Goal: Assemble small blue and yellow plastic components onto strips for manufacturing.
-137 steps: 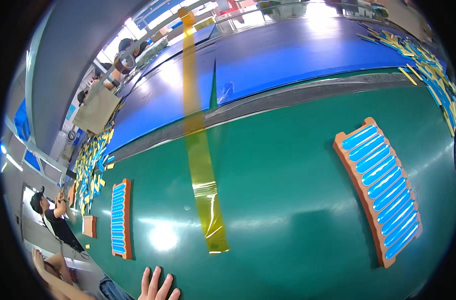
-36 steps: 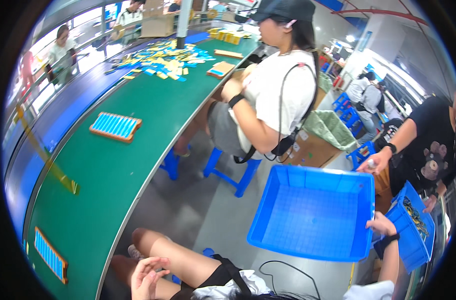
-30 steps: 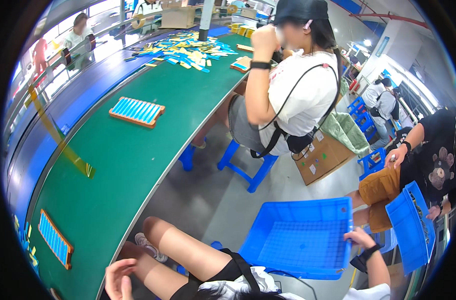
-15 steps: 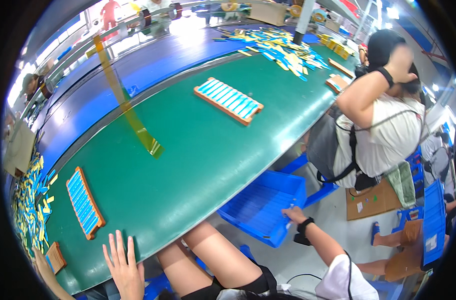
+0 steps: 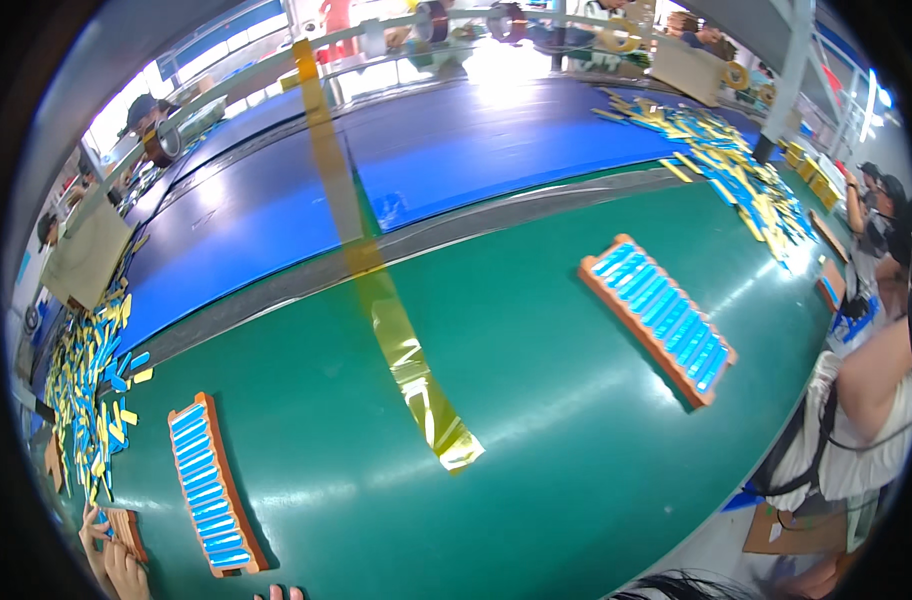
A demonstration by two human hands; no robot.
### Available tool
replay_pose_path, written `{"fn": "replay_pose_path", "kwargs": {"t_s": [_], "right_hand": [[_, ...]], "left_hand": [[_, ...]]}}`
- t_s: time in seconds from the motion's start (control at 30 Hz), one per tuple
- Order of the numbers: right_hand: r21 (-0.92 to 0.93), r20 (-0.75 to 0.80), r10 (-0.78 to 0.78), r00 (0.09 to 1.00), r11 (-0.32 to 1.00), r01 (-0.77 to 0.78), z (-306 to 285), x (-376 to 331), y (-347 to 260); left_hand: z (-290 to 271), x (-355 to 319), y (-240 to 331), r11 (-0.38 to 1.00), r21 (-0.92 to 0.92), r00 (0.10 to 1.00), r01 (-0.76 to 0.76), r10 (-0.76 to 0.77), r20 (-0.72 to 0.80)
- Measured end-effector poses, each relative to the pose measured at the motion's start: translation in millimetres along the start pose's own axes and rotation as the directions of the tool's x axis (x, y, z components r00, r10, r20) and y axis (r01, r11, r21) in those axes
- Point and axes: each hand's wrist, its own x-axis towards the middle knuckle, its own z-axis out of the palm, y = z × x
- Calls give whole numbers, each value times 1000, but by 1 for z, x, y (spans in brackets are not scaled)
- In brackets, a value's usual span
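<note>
At the bottom edge, only the fingertips of my left hand [image 5: 279,592] show, stretched out and holding nothing visible. The rest of that hand is cut off. Nearest to it lies an orange-brown slotted tray [image 5: 238,500] filled with a row of blue strips. A second slotted tray [image 5: 628,312], also filled with blue strips, rests slanted on the right part of the green tabletop [image 5: 536,500]. Between the two, a strip of translucent amber tape [image 5: 401,365] hangs from the overhead bar onto the table. My right hand is out of the picture.
Piles of loose blue and yellow strips lie at the left [image 5: 81,400] and far right [image 5: 741,180]. Another person's hands [image 5: 116,565] work on a small tray [image 5: 128,530] at lower left. A blue belt surface [image 5: 246,250] runs behind. A person in white [image 5: 876,420] sits at right.
The view has swung up and left toward the table. My right hand, which held the blue crate's rim below the table, has left view. My left hand shows only fingertips now.
</note>
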Motion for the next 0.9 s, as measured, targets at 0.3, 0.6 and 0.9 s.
{"fn": "replay_pose_path", "kwargs": {"t_s": [0.3, 0.6, 0.9], "right_hand": [[156, 133, 31, 991, 986, -52, 30, -3, 34], [336, 131, -37, 991, 942, -9, -20, -98, 43], [-233, -67, -154, 986, 963, 135, -105, -287, 123]], "left_hand": [[4, 1, -9, 984, 176, 1000, -21, 17, 26], [17, -15, -8, 991, 131, 994, -17, 32, -107], [20, -40, 38, 943, -273, 935, -191, 90, -343]]}}
